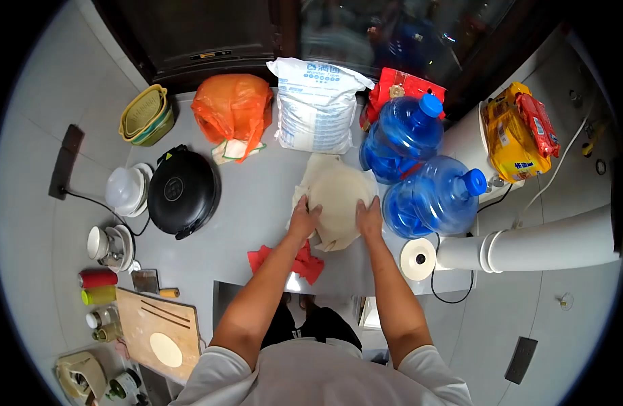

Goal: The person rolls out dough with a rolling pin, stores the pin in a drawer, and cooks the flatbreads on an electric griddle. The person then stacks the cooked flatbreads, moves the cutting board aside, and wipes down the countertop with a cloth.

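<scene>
In front of me on the grey counter lies a pale round stack or disc (pixel 340 196), flat-topped and cream coloured. A cream cloth (pixel 323 164) spreads out around it with loose, creased edges. Gripping its near left side is my left hand (pixel 303 220), thumb pointing inward. On the opposite side my right hand (pixel 369 218) holds the edge in the same way. Several fingertips are hidden by the cloth. Just below the left hand, a crumpled red cloth (pixel 310 264) rests near the counter's front edge, partly behind my forearm.
Two large blue water bottles (pixel 433 196) stand close to my right hand. A white sack (pixel 317 108) and an orange plastic bag (pixel 233 108) are behind. To the left sit a black round electric pan (pixel 179 193), a cleaver (pixel 145 281) and a wooden board (pixel 142 325) carrying a flat dough round (pixel 166 349).
</scene>
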